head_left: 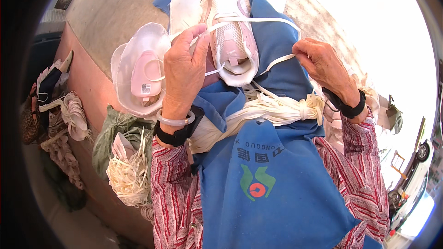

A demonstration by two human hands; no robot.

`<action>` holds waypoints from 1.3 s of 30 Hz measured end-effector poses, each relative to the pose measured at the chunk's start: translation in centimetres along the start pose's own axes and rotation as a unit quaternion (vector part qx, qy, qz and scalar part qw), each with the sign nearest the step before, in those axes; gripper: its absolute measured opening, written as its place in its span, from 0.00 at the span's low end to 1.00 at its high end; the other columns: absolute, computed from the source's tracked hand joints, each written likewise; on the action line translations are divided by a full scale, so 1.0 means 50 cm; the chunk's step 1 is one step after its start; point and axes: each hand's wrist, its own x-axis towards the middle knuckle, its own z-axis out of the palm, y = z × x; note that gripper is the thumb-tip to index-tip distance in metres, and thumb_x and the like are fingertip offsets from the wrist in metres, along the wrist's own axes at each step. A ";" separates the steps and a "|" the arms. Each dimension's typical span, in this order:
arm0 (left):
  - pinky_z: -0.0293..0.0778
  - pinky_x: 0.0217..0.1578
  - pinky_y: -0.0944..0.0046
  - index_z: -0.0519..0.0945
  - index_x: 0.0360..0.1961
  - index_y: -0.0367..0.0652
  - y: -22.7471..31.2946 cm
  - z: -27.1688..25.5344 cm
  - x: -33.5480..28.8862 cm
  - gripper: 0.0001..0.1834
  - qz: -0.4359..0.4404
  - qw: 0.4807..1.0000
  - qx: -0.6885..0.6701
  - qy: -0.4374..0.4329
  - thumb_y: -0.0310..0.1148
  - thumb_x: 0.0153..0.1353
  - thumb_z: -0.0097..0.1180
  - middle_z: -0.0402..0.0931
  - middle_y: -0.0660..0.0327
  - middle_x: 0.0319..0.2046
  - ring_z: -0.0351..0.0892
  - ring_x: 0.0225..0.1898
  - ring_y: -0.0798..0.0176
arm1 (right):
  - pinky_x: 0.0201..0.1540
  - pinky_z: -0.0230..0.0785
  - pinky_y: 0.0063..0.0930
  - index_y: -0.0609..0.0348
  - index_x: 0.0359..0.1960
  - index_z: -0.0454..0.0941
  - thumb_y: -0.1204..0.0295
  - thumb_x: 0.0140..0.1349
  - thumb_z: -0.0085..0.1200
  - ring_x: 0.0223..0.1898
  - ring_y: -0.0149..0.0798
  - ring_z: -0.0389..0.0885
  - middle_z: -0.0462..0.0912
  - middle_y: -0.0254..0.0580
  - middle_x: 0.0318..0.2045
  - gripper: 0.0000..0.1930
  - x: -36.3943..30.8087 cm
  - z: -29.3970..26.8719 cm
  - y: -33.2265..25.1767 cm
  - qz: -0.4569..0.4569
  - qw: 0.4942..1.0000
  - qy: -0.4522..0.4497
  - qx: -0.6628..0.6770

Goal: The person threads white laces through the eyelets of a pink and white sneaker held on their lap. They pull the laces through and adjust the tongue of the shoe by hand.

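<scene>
A pale pink and white sneaker [252, 51] rests toe-away on blue cloth in front of me, with its tongue showing. White shoelace [263, 19] crosses its upper and loops out to the right. My left hand [185, 64] is closed at the shoe's left side, pinching one part of the lace between thumb and fingers. Off to the right, my right hand [321, 62] is closed with the other lace end between its fingertips. A thick bundle of cream laces [272, 112] lies across my lap, nearer me than the shoe.
Left of the shoe stands a white scalloped container [121, 60] with a pink tongue-shaped piece [146, 76] in it. Below it are a green bag [105, 150] and a tangle of laces [127, 175]. More shoe parts [74, 115] lie far left. A blue apron [277, 170] covers my lap.
</scene>
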 end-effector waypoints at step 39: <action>0.74 0.23 0.67 0.81 0.38 0.34 -0.028 0.006 0.031 0.09 -0.019 0.996 0.064 -0.051 0.29 0.65 0.53 0.79 0.55 0.24 0.78 0.21 0.68 | 0.37 0.70 0.31 0.64 0.38 0.81 0.71 0.63 0.55 0.32 0.42 0.79 0.80 0.47 0.31 0.09 0.182 0.087 -0.026 -0.056 0.993 0.101 0.018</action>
